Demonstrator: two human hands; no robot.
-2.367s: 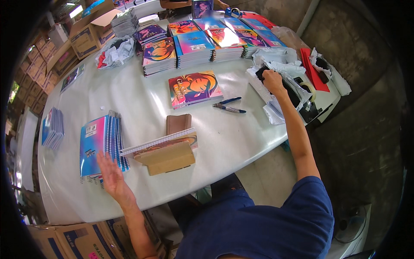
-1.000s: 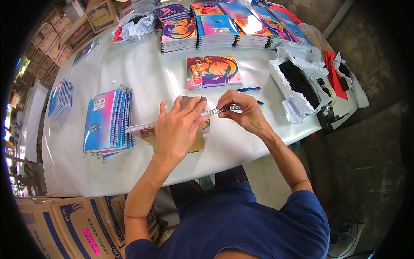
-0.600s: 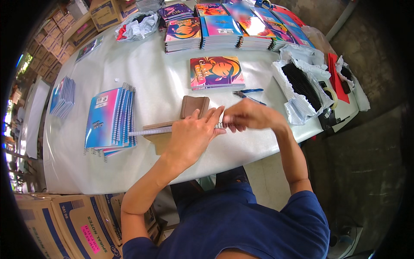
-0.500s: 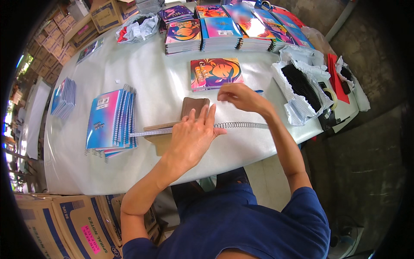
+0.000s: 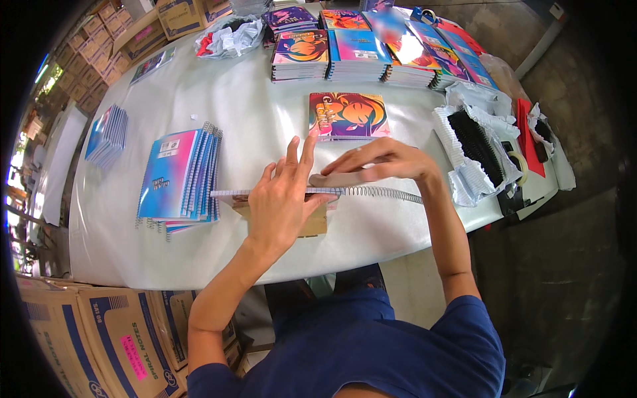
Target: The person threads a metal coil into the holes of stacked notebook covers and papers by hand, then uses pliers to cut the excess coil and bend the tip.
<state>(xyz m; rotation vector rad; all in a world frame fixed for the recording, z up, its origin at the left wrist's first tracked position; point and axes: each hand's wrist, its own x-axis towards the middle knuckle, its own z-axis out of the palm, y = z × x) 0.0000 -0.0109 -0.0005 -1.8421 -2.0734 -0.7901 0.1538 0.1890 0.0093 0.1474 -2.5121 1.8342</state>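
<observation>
A spiral notebook (image 5: 229, 194) stands on its edge near the table's front, spine upward. My left hand (image 5: 279, 199) grips it, thumb on the near side and fingers stretched over the far side. From the spine's right end a loose metal coil (image 5: 388, 193) runs out toward my right forearm. Just behind the spine, my right hand (image 5: 385, 161) is closed over a flat brown block (image 5: 342, 179); the fingers partly cover it. Beneath the notebook lies a tan board (image 5: 313, 227). A notebook with an orange and purple cover (image 5: 348, 116) rests flat beyond my hands.
Blue and pink spiral notebooks (image 5: 169, 176) are stacked to the left, with a smaller stack (image 5: 107, 134) farther left. Several notebook piles (image 5: 358, 56) line the back. Black coils (image 5: 474, 146) lie in torn white wrapping at right, near a tape roll (image 5: 519, 168). Cartons (image 5: 119, 338) stand below left.
My right hand has come down and left onto the brown block, which now lies against the spine. My left hand stays on the notebook. The view has shifted slightly.
</observation>
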